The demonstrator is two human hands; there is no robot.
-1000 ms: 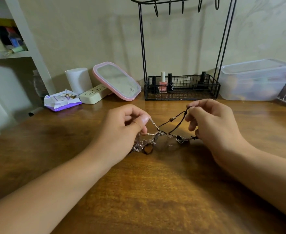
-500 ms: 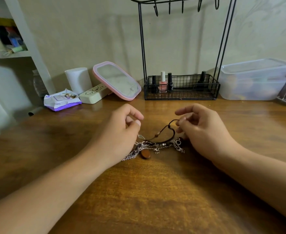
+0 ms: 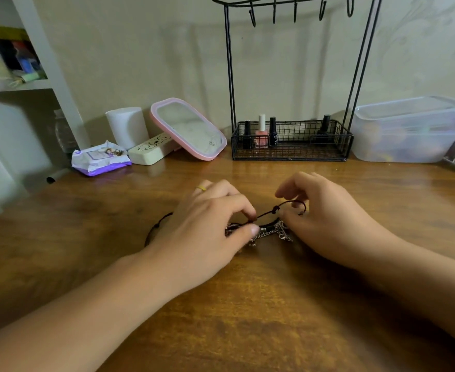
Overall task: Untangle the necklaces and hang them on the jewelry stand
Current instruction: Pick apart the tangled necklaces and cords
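A tangle of necklaces [image 3: 270,232] lies on the wooden table between my hands: silver chains and a black cord with a small bead. My left hand [image 3: 207,226] pinches the tangle between thumb and forefinger at its left end and covers part of it. A loop of black cord [image 3: 156,226] sticks out from under that hand on the left. My right hand [image 3: 325,218] pinches the black cord at the right end, its loop arching up between the hands. The black wire jewelry stand [image 3: 291,76] rises at the back; its hooks along the top bar hang bare.
The stand's wire basket [image 3: 336,146] holds several nail polish bottles. A pink-rimmed mirror [image 3: 188,128], a white roll [image 3: 125,126], a cream case and a wipes pack [image 3: 100,162] sit back left. A clear lidded box [image 3: 409,130] stands back right. White shelves are at far left.
Both hands have lowered the tangle from above the table down onto it. My left hand has shifted right over the tangle's left end, and a cord loop now trails out to its left.
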